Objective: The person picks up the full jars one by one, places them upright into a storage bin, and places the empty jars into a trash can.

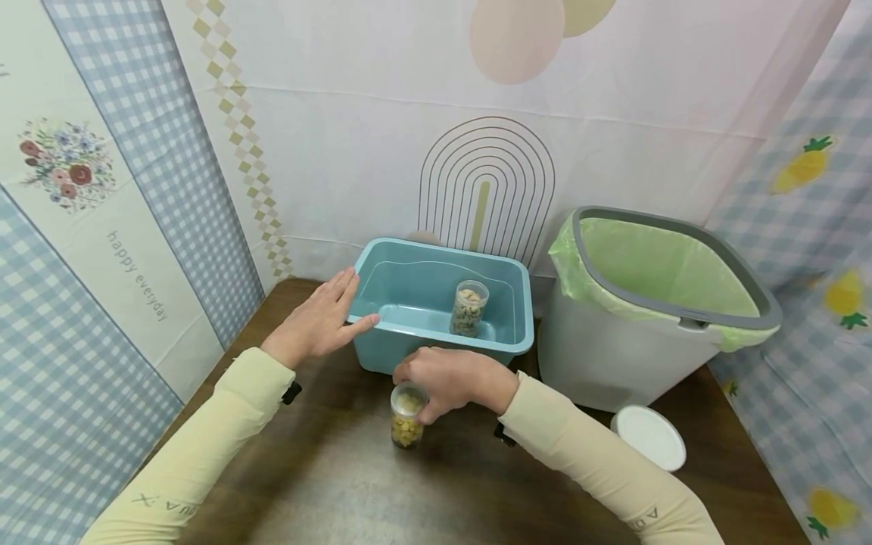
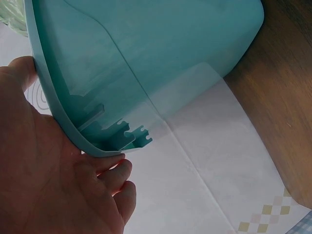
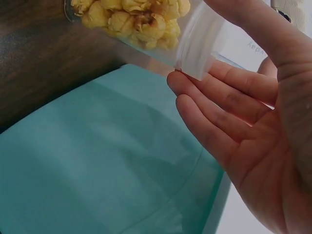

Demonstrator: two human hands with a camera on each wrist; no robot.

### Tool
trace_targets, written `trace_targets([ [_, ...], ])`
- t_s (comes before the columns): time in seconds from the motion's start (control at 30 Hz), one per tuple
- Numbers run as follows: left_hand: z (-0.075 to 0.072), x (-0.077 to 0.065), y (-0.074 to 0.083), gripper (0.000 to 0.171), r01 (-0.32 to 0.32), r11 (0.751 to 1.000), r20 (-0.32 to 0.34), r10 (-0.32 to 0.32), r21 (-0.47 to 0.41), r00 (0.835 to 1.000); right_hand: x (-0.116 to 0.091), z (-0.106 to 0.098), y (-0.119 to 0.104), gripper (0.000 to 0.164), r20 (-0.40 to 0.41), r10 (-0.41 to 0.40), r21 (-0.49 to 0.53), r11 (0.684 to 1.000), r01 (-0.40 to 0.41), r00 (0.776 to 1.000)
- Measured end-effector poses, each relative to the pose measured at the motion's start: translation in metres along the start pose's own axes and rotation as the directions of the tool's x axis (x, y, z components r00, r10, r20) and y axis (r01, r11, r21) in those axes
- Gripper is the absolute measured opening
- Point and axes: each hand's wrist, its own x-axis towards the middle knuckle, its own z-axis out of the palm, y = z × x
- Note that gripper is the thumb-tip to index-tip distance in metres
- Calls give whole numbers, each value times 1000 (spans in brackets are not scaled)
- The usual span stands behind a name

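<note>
My right hand (image 1: 446, 382) pinches a clear jar (image 1: 406, 416) by its lid, thumb on one side and fingertips on the other. Yellow dried flower buds (image 3: 141, 22) fill that jar, which is in front of the blue-green tub (image 1: 443, 333). My left hand (image 1: 320, 318) lies at the tub's left end, fingers extended and thumb over the front rim. In the left wrist view its thumb and fingers touch the tub's rim (image 2: 53, 105). Inside the tub, towards its right end, stands another clear jar (image 1: 468, 309) with pale and greenish pieces.
A grey-white bin (image 1: 613, 363) with a green liner bag (image 1: 674, 265) stands right of the tub. A round white lid (image 1: 649, 437) lies on the brown table (image 1: 341, 492) in front of the bin, close to my right forearm. Printed cloth (image 1: 327, 151) hangs behind and at both sides.
</note>
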Motion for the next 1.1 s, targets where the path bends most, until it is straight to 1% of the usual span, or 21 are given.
trace_targets([
  [0.5, 2, -1, 0, 92, -7, 1000, -6, 7, 4, 1000, 2, 3, -1, 45, 15, 12, -49, 999, -11, 1000],
  [0.87, 1, 0, 0, 93, -5, 1000, -7, 5, 11, 1000, -5, -5, -1, 47, 39, 42, -60, 997, -40, 998],
  [1.0, 0, 0, 1, 93, -3, 1000, -5, 3, 21, 1000, -9, -9, 0, 47, 44, 35, -70, 997, -32, 998],
  [1.1, -1, 0, 0, 93, -1, 1000, -9, 2, 25, 1000, -10, -13, -1, 47, 44, 21, -96, 995, -16, 999],
])
